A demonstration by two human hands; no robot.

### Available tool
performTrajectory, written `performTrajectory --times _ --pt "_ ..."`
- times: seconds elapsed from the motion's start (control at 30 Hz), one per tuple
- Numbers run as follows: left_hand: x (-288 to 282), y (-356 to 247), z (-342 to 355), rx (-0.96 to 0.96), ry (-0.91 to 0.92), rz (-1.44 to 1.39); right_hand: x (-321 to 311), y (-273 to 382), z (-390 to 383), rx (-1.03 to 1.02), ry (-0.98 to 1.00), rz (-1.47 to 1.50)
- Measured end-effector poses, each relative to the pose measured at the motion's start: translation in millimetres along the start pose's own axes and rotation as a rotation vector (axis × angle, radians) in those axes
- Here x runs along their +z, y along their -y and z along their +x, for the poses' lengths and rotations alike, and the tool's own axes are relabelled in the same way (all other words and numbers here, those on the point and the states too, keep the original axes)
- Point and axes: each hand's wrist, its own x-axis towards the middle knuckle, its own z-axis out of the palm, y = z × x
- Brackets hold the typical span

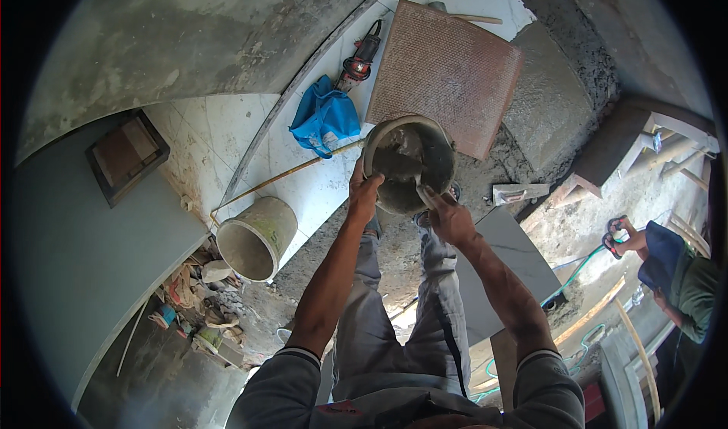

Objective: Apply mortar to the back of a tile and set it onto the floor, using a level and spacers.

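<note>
A round grey bucket [446, 152], coated in cement and with some wet grey mix inside, is held tilted in front of me above the ground. My left hand [364, 195] is closed on its near left rim, thumb over the edge. At the near right rim, my right hand [449, 217] is closed around what looks like a trowel [400, 164]. Its pale neck shows by my thumb, and the grey blade lies inside the bucket; its handle is hidden in my fist. Just beyond the bucket lies a brown textured tile [451, 69], back side up.
Left are a blue bag [326, 114], an angle grinder [358, 64] and a tall pale bucket [262, 236]. Wet mortar [553, 95] spreads far right, near a metal float [519, 193]. A marble-look tile [504, 266] stands near my right leg. Another person [682, 277] is at right.
</note>
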Motion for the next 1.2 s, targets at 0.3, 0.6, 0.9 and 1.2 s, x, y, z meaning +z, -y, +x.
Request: performTrajectory --times 0.3,0.6,0.9,1.2 --pt "10.8 -6.3 14.4 0.057 -0.039 0.101 -21.9 -11.4 -13.9 0.095 0.158 -0.205" --pt "30.7 -4.4 22.1 0.070 -0.120 0.060 0.2 -21.3 27.5 0.194 0.019 -0.287" --pt "24.7 5.0 30.2 0.121 -0.057 0.154 17.3 -27.7 6.7 0.219 0.032 -0.002" --pt "57.5 -4.9 31.1 0.081 -0.035 0.151 -31.7 -34.1 26.5 0.233 0.014 -0.017"
